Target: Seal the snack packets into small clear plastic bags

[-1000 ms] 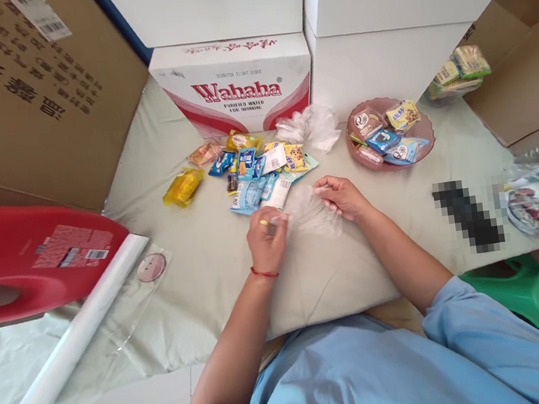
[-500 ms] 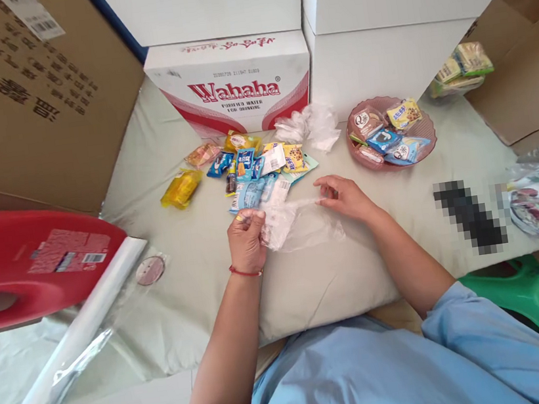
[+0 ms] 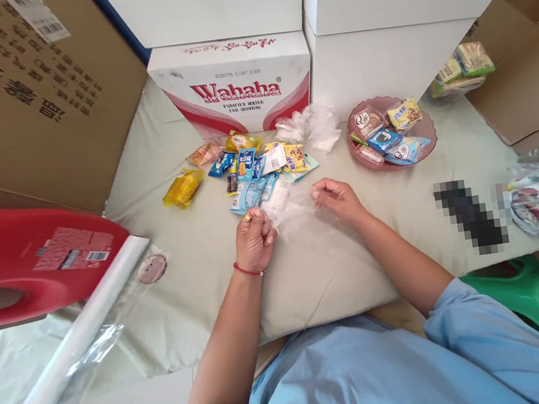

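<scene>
A thin clear plastic bag [image 3: 295, 210] is stretched between my two hands above the cloth-covered surface. My left hand [image 3: 253, 236], with a red string at its wrist, is closed on the bag's left end. My right hand [image 3: 337, 199] pinches its right side, thumb and fingers together. Just beyond the hands lies a pile of wrapped snacks [image 3: 246, 163] in blue, yellow and white packets. A yellow packet [image 3: 183, 188] sits apart at the left of the pile. Crumpled clear bags [image 3: 308, 125] lie behind it.
A pink glass bowl [image 3: 432, 134] of snacks stands right of the pile. A Wahaha carton [image 3: 234, 87] and white boxes [image 3: 400, 59] close off the back. On the left are a red jug [image 3: 72, 254] and a plastic roll [image 3: 76, 337]; at right, a green stool [image 3: 535, 299].
The bag has been drawn up and gathered between the hands. My right fingers have closed on its edge, and my left hand has shifted slightly right.
</scene>
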Motion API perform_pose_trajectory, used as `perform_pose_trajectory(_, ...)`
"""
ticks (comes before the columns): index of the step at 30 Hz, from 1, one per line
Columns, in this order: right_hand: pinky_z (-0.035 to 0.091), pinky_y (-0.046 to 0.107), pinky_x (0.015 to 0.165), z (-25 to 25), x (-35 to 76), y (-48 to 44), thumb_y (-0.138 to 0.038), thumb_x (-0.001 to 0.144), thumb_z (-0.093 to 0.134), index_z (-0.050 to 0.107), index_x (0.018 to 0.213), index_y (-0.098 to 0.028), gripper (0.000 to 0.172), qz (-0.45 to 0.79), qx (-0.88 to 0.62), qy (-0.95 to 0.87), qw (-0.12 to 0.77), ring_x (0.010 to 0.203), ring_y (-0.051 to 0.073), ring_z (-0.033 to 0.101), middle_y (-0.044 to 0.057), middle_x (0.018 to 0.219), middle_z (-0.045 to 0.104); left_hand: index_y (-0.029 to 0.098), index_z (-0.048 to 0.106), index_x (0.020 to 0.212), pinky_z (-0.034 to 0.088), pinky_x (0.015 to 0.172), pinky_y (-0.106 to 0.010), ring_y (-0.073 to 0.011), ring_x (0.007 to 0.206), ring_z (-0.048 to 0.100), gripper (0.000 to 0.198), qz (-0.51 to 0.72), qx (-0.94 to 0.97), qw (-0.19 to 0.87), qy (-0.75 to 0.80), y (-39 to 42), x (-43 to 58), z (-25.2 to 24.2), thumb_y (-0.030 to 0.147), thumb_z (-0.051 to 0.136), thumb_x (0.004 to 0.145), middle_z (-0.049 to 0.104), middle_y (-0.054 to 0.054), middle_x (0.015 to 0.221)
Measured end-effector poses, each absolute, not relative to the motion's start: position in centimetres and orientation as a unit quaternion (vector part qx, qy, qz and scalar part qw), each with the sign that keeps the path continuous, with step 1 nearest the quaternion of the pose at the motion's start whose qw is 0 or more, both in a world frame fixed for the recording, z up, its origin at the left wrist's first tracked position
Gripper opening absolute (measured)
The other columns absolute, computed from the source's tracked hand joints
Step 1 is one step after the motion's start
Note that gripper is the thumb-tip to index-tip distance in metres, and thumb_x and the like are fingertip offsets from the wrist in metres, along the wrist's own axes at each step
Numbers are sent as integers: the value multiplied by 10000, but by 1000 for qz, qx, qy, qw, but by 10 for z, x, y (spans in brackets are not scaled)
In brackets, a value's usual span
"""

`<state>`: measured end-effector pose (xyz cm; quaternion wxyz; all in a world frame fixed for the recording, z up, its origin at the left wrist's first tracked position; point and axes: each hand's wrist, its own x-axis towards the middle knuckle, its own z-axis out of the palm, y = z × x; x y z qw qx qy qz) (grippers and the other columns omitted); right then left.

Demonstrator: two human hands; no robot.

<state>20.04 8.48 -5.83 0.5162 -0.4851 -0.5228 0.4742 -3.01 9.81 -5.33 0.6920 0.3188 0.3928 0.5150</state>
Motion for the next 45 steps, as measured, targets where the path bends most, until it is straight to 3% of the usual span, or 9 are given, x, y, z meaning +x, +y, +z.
perform_pose_trajectory(5,368,227,479,-61,209,93,-608,752,807,585,885,-244,446,527,-503,-336,597,558,111,481,-59,674,509,229,519,772,350,425,-170,-51,466,450,531,562,269,688,371,104,-34,-55,482,970,656,414,107,552)
perform_pose_trajectory(10,303,222,443,-67,218,101,-630,747,811,570,834,-238,468,486,-536,-296,623,509,93,396,-71,616,435,227,522,775,453,546,-190,-98,645,627,548,606,235,669,361,110,-41,-55,452,994,613,534,82,625)
perform_pose_trajectory(15,349,227,493,-65,220,99,-689,750,806,664,852,-230,491,447,-537,-350,624,547,101,427,-56,632,470,222,502,764,423,525,-188,-97,615,625,523,644,233,635,359,115,-52,-50,431,967,646,546,79,620)
perform_pose_trajectory(19,468,261,678,-60,219,95,-630,728,862,755,868,-236,431,419,-497,-454,609,747,138,568,-6,817,604,246,536,899,444,528,-208,-134,640,690,545,657,233,579,423,108,-54,-44,507,941,642,664,52,768)
perform_pose_trajectory(25,492,304,769,-57,212,88,-562,728,895,763,813,-234,363,491,-410,-558,529,829,162,596,15,905,626,218,520,868,618,778,-378,-285,986,771,643,579,197,607,507,54,-52,-31,746,828,669,675,-10,917)
perform_pose_trajectory(31,469,323,761,-54,194,81,-549,899,750,733,833,-217,339,467,-331,-684,453,791,168,577,32,876,621,219,610,955,617,862,-431,-313,1301,587,616,473,324,648,501,17,-34,-13,757,789,713,663,-93,1197)
perform_pose_trajectory(34,450,345,802,-54,183,79,-496,940,694,681,802,-216,313,403,-313,-749,423,824,193,565,37,821,625,218,632,1015,575,819,-332,-237,1136,624,592,457,359,612,537,26,-22,-15,618,889,662,671,-61,1147)
perform_pose_trajectory(38,428,318,737,-57,178,78,-446,891,703,617,826,-218,251,402,-365,-735,407,764,176,523,12,791,597,196,592,810,522,722,-267,-131,787,598,516,480,319,603,551,35,-22,-25,480,949,568,623,26,818)
perform_pose_trajectory(45,375,256,533,-66,194,89,-483,772,715,478,821,-246,339,561,-510,-492,429,540,116,451,-72,679,525,183,607,795,536,702,-246,-147,812,665,544,483,260,605,576,6,-54,-42,481,978,531,650,11,775)
